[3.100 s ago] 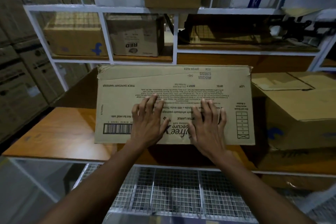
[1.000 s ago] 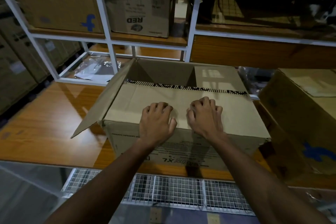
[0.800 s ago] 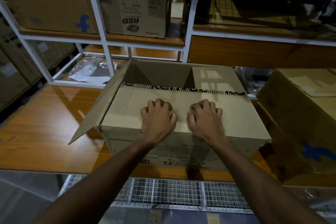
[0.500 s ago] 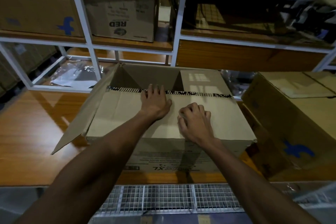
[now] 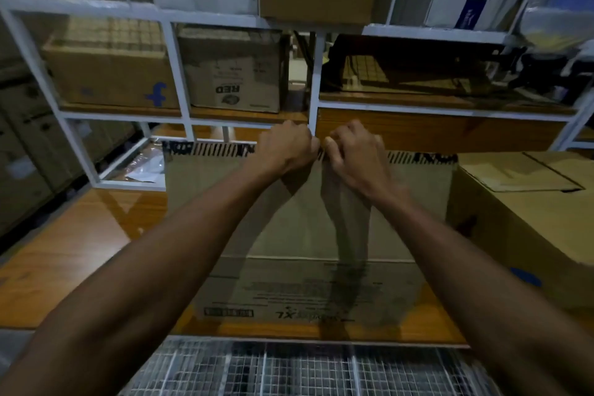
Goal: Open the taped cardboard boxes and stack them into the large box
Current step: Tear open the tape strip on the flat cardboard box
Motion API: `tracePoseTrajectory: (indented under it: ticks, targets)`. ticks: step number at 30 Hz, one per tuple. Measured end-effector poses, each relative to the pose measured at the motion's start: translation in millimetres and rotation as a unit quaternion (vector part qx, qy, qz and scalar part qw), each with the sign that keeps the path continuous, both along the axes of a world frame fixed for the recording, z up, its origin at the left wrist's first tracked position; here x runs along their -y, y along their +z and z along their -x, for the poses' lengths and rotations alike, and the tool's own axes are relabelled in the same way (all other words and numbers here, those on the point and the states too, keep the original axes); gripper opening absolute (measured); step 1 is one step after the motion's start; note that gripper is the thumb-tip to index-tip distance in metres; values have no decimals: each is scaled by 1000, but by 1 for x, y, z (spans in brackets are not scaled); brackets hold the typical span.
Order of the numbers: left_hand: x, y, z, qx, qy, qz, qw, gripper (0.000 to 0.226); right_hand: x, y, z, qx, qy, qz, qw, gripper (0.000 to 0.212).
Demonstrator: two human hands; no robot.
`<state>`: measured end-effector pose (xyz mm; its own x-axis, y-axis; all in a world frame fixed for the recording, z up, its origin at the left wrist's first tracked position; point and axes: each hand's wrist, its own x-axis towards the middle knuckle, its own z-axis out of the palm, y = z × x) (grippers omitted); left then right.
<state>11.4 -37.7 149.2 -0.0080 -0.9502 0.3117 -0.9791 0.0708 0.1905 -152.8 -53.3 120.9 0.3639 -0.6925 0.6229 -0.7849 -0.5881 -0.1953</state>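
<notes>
Cardboard box (image 5: pixel 308 222) on worktop (image 5: pixel 74 254)
Left hand (image 5: pixel 284 151) and right hand (image 5: pixel 355 156), fingers curled, grip flap's far striped edge; contents hidden.

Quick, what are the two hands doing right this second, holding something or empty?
Left hand: fingers curled over the striped far edge of the cardboard box flap, gripping it.
Right hand: likewise curled over that same edge, gripping it.

dim, bluish-grey light | glossy sheen on the desk (image 5: pixel 74 244) | forearm shadows across the box (image 5: pixel 305 235) | soft blur throughout, print unreadable | shelf frame (image 5: pixel 180 74) bows toward edges
</notes>
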Motion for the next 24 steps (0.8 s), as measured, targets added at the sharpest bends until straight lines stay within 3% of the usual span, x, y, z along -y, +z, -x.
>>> tracePoseTrajectory:
  ticks: [2,4,8,10,14,21,24]
  targets:
    - [-15,21,9,11,8,-78,997,35,-9,35,0,-60,-10,-149,987,27]
    - [-35,38,17,20,11,-145,989,31,-22,63,2,-143,-24,-283,948,25]
    - [-72,31,31,-136,-9,-315,939,26,-48,74,14,-132,30,-486,863,17]
    - [-80,6,39,-145,-21,-333,931,15,-54,52,18,-131,50,-491,859,20]
    - [-90,-48,50,-92,-44,-276,956,13,-66,-15,22,-143,71,-430,888,21]
    - [-111,-137,53,-10,-26,-272,962,34,-96,-101,39,-172,66,-369,911,18]
    - [-113,-162,44,49,-21,-231,971,43,-98,-115,41,-162,62,-346,922,27]
